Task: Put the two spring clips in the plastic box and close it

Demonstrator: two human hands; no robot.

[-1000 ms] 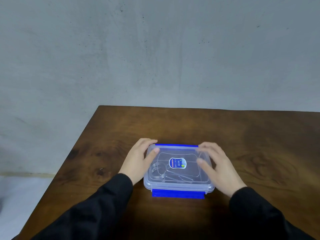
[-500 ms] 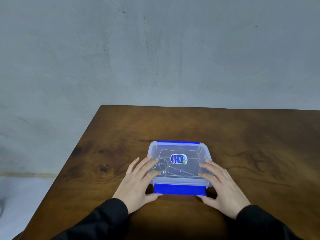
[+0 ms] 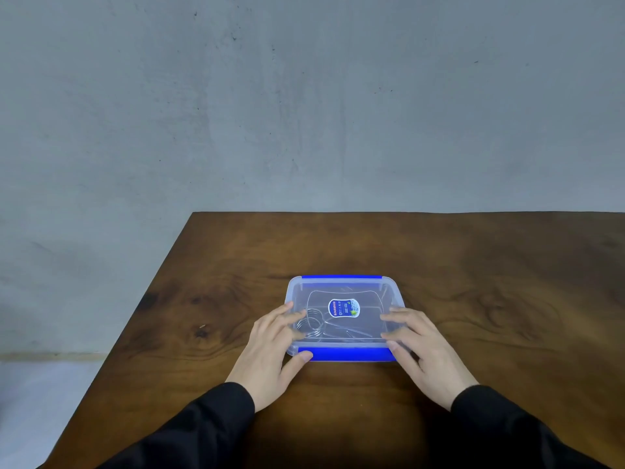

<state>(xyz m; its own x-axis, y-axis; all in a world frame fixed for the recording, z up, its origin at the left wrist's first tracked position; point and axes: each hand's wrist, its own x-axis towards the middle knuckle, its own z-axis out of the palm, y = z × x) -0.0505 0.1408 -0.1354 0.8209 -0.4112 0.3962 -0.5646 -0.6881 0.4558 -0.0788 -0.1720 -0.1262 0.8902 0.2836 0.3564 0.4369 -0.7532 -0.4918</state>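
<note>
A clear plastic box (image 3: 345, 286) with its lid on sits on the wooden table (image 3: 473, 265). Blue latches run along its far edge (image 3: 341, 276) and near edge (image 3: 348, 354). Through the lid I see a metal spring clip (image 3: 311, 324) with a wire coil at the left; a second clip is hard to make out. My left hand (image 3: 270, 350) lies on the lid's near left corner, its thumb at the near blue latch. My right hand (image 3: 422, 346) rests on the near right corner, fingers spread over the lid and the latch end.
The table's left edge slants from the far corner (image 3: 192, 213) toward me, with grey floor (image 3: 44, 401) beyond it. A grey wall (image 3: 304, 96) stands right behind the table.
Both hands slid from the box's sides to its near corners. The near blue latch, which stuck out flat, now lies folded against the box front.
</note>
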